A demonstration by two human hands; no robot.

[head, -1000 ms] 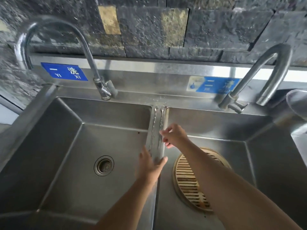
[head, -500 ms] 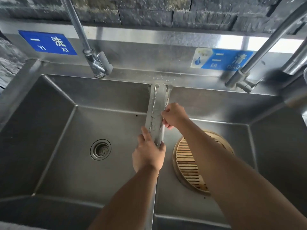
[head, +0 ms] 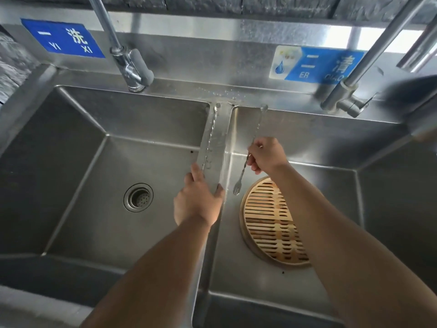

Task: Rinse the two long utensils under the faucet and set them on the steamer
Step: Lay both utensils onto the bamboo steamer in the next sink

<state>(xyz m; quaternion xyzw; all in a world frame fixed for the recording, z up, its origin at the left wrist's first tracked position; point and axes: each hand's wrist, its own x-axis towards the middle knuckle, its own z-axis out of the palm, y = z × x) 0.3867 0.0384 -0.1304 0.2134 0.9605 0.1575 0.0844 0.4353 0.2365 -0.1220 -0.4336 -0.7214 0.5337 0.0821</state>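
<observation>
Two long thin twisted metal utensils are in view. One [head: 211, 133] lies along the steel divider [head: 223, 147] between the two basins, and my left hand [head: 197, 202] rests on its near end, fingers spread over the divider. My right hand [head: 266, 155] grips the middle of the other utensil [head: 255, 129], lifted over the right basin, with its small fork end hanging down just above the bamboo steamer [head: 272, 223]. The steamer lies flat on the right basin's floor.
The left basin has a round drain [head: 138, 197]. A faucet [head: 128, 65] stands behind the left basin, another faucet [head: 343, 100] behind the right one. No water runs from either. Blue signs hang on the steel backsplash.
My right hand has lifted one utensil off the divider and moved it right, over the right basin. My left hand has stayed on the near end of the other utensil.
</observation>
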